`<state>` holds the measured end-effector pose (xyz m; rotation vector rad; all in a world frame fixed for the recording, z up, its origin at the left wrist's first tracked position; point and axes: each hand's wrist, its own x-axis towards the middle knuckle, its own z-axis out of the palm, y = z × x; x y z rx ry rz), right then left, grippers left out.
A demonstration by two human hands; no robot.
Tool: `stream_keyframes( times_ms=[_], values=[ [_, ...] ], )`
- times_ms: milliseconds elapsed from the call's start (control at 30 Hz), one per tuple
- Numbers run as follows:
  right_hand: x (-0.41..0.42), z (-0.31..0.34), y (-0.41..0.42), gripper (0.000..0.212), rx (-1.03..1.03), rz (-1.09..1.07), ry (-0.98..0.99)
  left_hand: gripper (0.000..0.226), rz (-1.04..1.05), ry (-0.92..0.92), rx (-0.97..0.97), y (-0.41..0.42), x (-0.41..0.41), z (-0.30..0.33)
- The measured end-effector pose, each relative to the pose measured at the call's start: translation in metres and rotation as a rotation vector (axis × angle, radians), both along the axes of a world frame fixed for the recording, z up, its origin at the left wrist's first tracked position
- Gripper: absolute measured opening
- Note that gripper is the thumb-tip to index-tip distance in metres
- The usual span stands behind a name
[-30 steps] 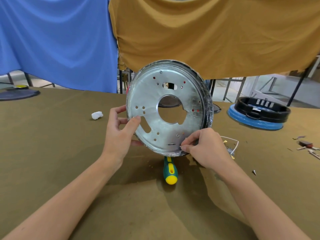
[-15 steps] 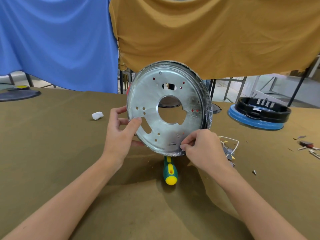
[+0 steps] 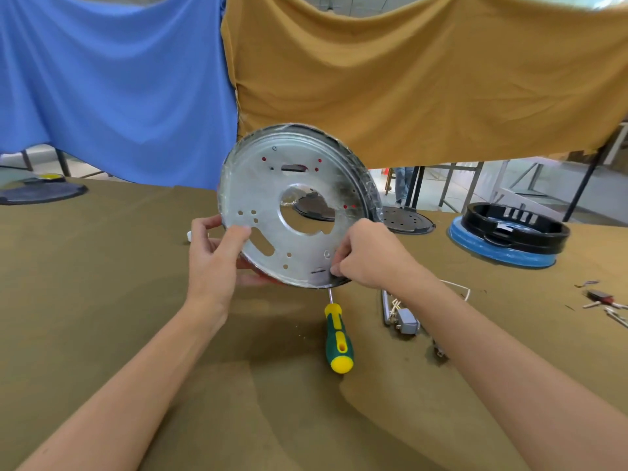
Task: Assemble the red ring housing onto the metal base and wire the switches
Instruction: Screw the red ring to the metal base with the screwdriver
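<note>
I hold a round metal base [image 3: 272,185] upright above the table, its flat silver face with a large centre hole turned toward me. Red plastic shows through several small holes in it, so the red ring housing sits behind and is mostly hidden. My left hand [image 3: 217,253] grips the lower left rim, thumb on the face. My right hand [image 3: 370,254] pinches the lower right rim near a small slot. A grey switch with wires [image 3: 402,319] lies on the table under my right forearm.
A green and yellow screwdriver [image 3: 337,338] lies on the brown cloth-covered table [image 3: 102,300] below the base. A black ring on a blue disc [image 3: 513,236] stands at the right, small metal parts [image 3: 605,300] at the far right, a dark disc [image 3: 40,192] far left.
The base has tilted slightly and its lower edge has lifted a little. My right hand has slid up along the lower right rim; my left hand keeps its grip.
</note>
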<state>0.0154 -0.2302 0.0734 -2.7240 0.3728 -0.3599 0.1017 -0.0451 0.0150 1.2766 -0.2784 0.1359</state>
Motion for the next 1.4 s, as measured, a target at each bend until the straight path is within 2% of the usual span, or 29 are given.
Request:
stream_keyframes(
  times_ms=[200, 300, 467, 533, 600, 733, 900, 1000, 1300, 1400],
  values=[
    [0.008, -0.008, 0.007, 0.008, 0.073, 0.094, 0.101, 0.028, 0.011, 0.090, 0.070, 0.010, 0.012, 0.001],
    [0.014, 0.002, 0.009, 0.008, 0.044, 0.162, 0.133, 0.025, 0.011, 0.149, 0.075, 0.018, 0.019, 0.004],
    [0.029, 0.026, 0.019, 0.002, -0.092, 0.316, 0.336, 0.055, -0.034, 0.246, 0.150, 0.027, 0.025, 0.005],
    [0.032, 0.025, 0.022, 0.006, -0.124, 0.366, 0.434, 0.056, -0.050, 0.274, 0.211, 0.028, 0.027, 0.003],
    [0.033, 0.019, 0.021, 0.003, -0.109, 0.388, 0.480, 0.047, -0.073, 0.314, 0.241, 0.028, 0.030, 0.000],
    [0.034, 0.014, 0.018, 0.002, -0.077, 0.384, 0.474, 0.024, -0.121, 0.386, 0.321, 0.026, 0.034, -0.003],
    [0.037, 0.013, 0.026, 0.001, -0.225, 0.425, 0.445, 0.022, -0.056, 0.411, 0.443, 0.029, 0.038, -0.007],
    [0.041, 0.015, 0.028, 0.011, -0.258, 0.419, 0.470, 0.022, -0.029, 0.395, 0.493, 0.029, 0.041, -0.009],
    [0.042, 0.013, 0.026, 0.015, -0.263, 0.402, 0.432, 0.019, -0.004, 0.366, 0.497, 0.029, 0.040, -0.011],
    [0.042, 0.015, 0.018, 0.012, -0.218, 0.416, 0.422, 0.025, -0.004, 0.383, 0.471, 0.028, 0.039, -0.009]
  ],
)
